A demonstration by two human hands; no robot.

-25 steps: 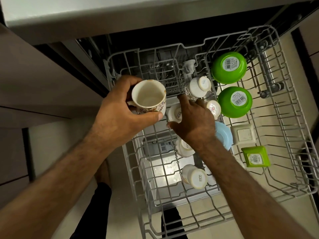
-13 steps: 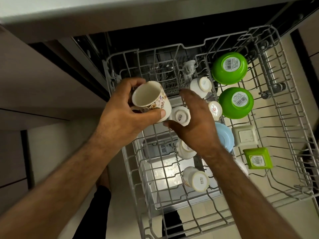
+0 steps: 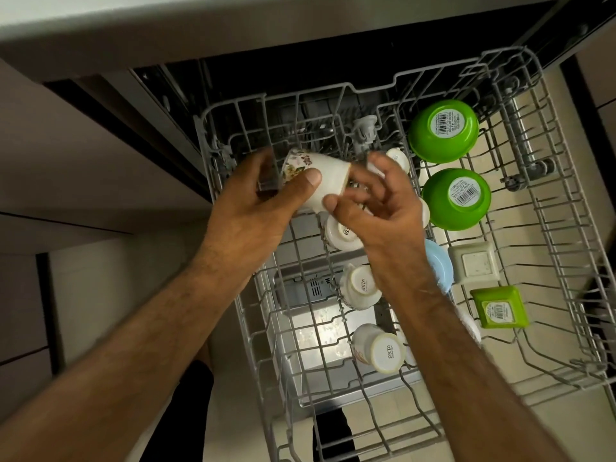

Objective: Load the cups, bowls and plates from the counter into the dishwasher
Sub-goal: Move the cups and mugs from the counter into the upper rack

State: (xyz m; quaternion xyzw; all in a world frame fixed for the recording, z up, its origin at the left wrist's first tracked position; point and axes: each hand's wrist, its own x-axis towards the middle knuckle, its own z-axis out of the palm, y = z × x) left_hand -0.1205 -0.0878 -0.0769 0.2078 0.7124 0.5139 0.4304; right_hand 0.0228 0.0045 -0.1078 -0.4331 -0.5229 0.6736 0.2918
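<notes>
My left hand [image 3: 256, 208] grips a white floral cup [image 3: 316, 175], tipped on its side with the base pointing right, over the back left of the grey wire rack [image 3: 563, 295]. My right hand [image 3: 380, 208] is beside it, thumb and fingertips touching the cup's base, fingers spread. Below the hands, white cups [image 3: 361, 288] stand upside down in a column; another cup [image 3: 380, 350] is nearest me. Two green bowls [image 3: 443, 130] [image 3: 458, 198] lie inverted at the right, with a blue bowl [image 3: 440, 265], a grey square dish [image 3: 473, 265] and a green square dish [image 3: 498, 306].
The counter edge [image 3: 233, 38] overhangs the dishwasher opening at the top. The rack's right half and front rows hold bare wires. A dark cabinet front [image 3: 83, 161] is at the left, and my feet show on the pale floor below the rack.
My left hand has turned the floral cup from mouth-up onto its side. My right hand left the cups in the rack and rose to meet the cup's base.
</notes>
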